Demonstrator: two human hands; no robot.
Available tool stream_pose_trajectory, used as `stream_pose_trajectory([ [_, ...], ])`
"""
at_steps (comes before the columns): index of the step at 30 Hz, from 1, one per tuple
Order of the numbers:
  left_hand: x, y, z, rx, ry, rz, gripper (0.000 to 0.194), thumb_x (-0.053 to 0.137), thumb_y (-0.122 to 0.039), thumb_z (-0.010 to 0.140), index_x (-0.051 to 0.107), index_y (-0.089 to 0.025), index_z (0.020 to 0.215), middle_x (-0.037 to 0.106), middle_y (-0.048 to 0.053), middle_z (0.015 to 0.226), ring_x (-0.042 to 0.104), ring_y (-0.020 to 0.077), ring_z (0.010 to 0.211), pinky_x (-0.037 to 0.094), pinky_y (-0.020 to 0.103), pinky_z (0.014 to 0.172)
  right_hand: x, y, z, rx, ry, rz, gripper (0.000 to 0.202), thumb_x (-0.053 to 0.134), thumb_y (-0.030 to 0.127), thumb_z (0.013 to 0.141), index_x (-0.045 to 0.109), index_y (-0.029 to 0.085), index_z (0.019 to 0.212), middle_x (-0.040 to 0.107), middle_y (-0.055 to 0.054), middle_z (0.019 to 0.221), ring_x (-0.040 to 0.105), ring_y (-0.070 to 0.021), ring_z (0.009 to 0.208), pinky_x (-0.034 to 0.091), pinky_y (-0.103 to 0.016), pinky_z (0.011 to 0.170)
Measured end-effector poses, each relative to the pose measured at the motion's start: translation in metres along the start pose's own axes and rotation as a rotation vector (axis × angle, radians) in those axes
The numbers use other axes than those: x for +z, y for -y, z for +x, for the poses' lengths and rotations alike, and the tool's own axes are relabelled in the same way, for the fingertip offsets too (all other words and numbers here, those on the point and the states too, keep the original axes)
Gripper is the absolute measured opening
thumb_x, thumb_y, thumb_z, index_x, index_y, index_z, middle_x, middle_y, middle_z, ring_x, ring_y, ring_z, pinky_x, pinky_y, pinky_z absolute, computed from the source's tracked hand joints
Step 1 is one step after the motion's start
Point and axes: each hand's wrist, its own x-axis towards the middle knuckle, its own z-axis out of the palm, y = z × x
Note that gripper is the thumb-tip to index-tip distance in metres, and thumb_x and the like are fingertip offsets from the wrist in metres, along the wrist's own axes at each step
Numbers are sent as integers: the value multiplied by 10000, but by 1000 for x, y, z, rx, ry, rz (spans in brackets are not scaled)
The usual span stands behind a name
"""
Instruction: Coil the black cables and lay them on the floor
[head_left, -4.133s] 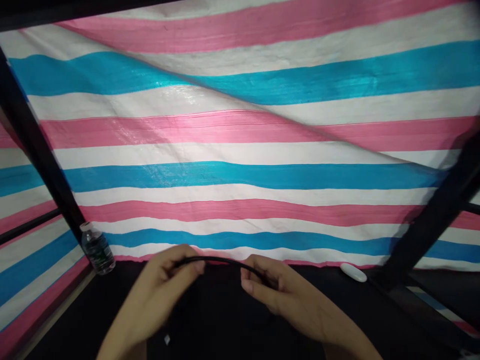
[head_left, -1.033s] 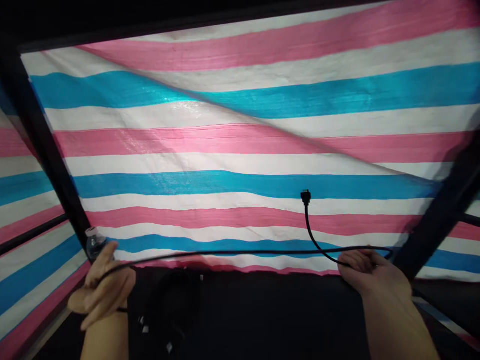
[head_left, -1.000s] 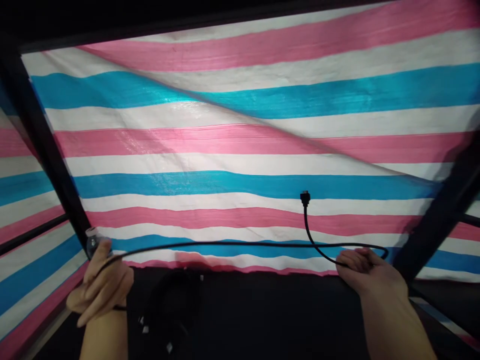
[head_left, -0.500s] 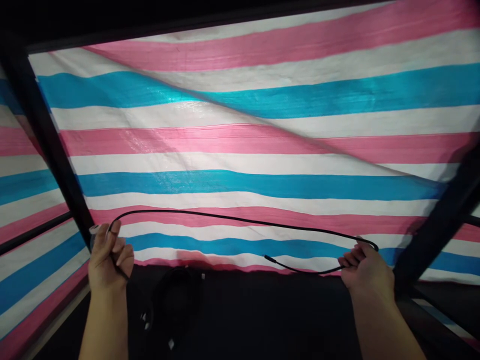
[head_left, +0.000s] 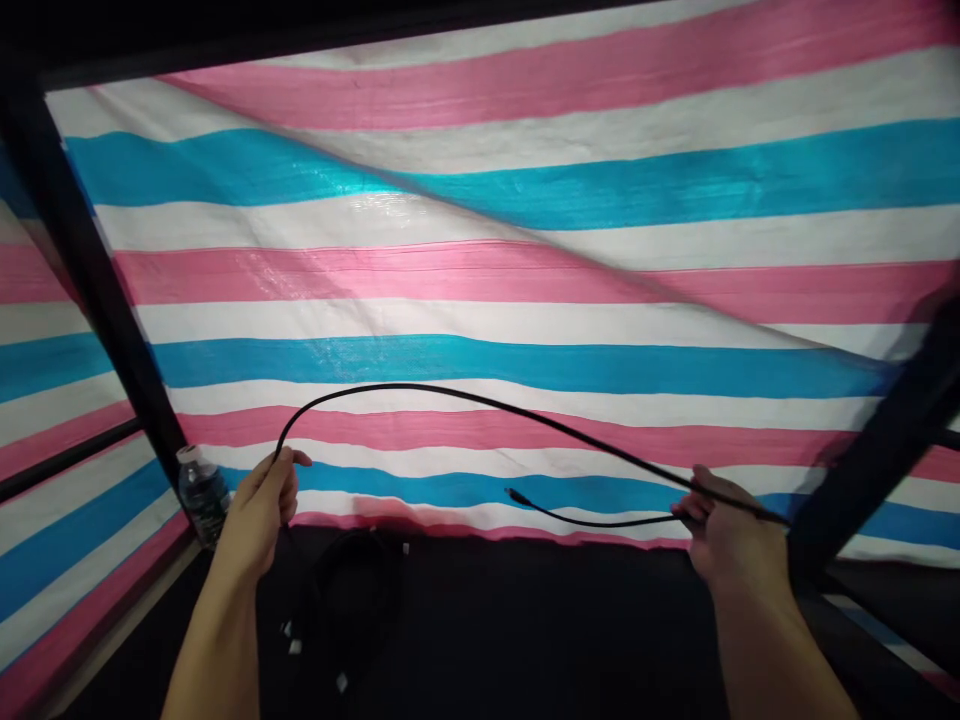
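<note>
Black table spreads wide between the forearms, a dark coil lying left. Left hand and right hand both grip the black cable, arched in the air, before the far edge's bottle and striped sheeting.

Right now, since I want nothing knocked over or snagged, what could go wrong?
The bottle looks close to the left grip, so a leftward swing might tip it. The cable has its plug free, away from the right grip; that end could catch on something.
</note>
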Motion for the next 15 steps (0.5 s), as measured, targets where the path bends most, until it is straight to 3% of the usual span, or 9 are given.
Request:
stream_pose_trajectory([
  [2,-3,-2,0,-52,81,-71,450,788,-565,732,673,-136,804,295,-99,574,233,35,444,176,166,400,-1,2,-3,68,61,56,474,837,314,677,375,247,591,306,103,447,277,-66,360,276,-229,314],
  [4,-8,-2,2,-42,91,-214,407,823,-490,710,606,-146,690,319,-87,586,238,40,459,179,186,396,-3,6,-5,157,129,112,545,796,323,718,284,241,549,250,98,425,229,-66,349,262,-236,307],
  [7,-17,5,9,83,-43,-497,485,814,-358,716,400,-174,544,302,-79,542,230,55,462,203,217,402,-8,9,-3,240,162,187,573,695,291,757,164,224,555,216,78,396,218,-79,331,257,-247,308],
  [10,-24,15,16,174,-171,-674,553,753,-247,731,247,-175,520,202,-78,464,187,71,444,225,237,425,-11,7,3,279,166,235,575,643,259,772,101,207,589,202,69,390,203,-76,326,230,-237,312],
  [15,-30,22,24,129,-285,-681,505,707,-221,763,239,-190,577,215,-97,437,135,78,418,178,246,409,-10,-3,8,324,186,248,578,670,253,784,129,212,586,193,82,413,184,-70,336,208,-232,316],
])
